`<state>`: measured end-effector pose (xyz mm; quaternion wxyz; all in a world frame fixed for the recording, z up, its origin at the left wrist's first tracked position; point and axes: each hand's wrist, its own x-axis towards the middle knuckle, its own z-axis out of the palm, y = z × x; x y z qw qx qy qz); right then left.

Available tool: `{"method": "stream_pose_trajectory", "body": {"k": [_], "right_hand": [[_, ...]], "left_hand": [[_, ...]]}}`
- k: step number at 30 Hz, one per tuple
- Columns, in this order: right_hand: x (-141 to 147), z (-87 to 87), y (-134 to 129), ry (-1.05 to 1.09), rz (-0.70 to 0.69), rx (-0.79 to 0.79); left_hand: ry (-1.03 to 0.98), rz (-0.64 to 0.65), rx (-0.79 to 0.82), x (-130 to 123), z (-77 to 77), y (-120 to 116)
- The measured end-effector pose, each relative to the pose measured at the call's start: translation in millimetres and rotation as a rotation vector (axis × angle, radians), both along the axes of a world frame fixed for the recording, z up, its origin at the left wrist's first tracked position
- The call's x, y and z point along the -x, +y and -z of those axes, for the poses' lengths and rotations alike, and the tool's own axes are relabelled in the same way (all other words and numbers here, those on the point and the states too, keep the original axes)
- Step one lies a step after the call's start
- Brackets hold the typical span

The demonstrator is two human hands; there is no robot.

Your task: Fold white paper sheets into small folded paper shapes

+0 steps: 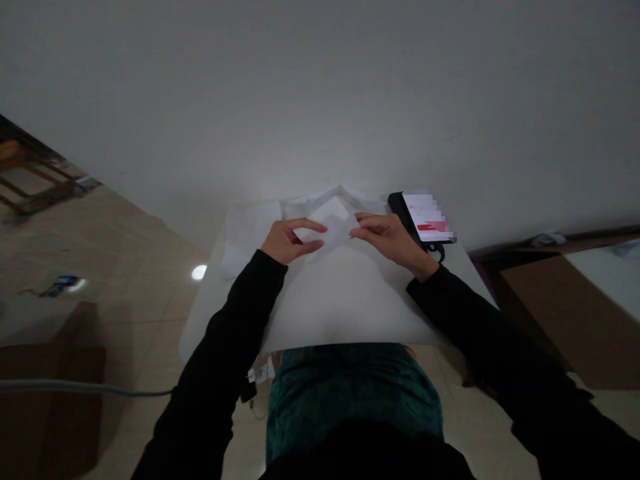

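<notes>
A folded sheet of white paper [333, 223] is held up between my two hands, just above the table. My left hand [287, 240] has its thumb and fingers on the paper's left side, with a small gap showing between the tips. At the opposite edge, my right hand [387, 239] pinches the paper between thumb and forefinger. Behind it, more white paper [363, 198] lies near the wall. Another white sheet [250, 233] rests to the left of my left hand.
The white table [345, 307] stands against a grey wall [320, 93]. A phone [427, 217] with a lit screen leans on a black object to the right of my right hand. Cardboard boxes [565, 313] stand at the right, and a wooden stool [25, 167] at the far left.
</notes>
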<state>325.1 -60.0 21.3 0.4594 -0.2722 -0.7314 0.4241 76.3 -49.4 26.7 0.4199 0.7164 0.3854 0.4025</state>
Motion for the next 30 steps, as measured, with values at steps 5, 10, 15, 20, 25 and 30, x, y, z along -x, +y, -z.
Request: {"method": "stream_pose_trajectory", "body": {"k": [5, 10, 15, 20, 25, 30], "right_hand": [[-2, -0.7, 1, -0.087, 0.044, 0.000], [0, 0.7, 1, -0.113, 0.096, -0.014], [9, 2.9, -4, 0.028, 0.159, 0.059], [11, 1.4, -7, -0.049, 0.185, -0.064], [14, 2.5, -12, -0.025, 0.266, -0.097], [20, 1.2, -19, 0.056, 0.337, -0.140]], "left_hand": [[-0.075, -0.035, -0.167, -5, -0.1, 0], [-0.054, -0.069, -0.221, -11, 12.5, -1], [-0.036, -0.056, -0.184, -21, 20.1, -8], [-0.128, -0.162, -0.201, -30, 20.2, -12], [-0.130, -0.259, -0.189, -35, 18.9, -18], [-0.187, -0.266, -0.197, -40, 16.3, -24]]}}
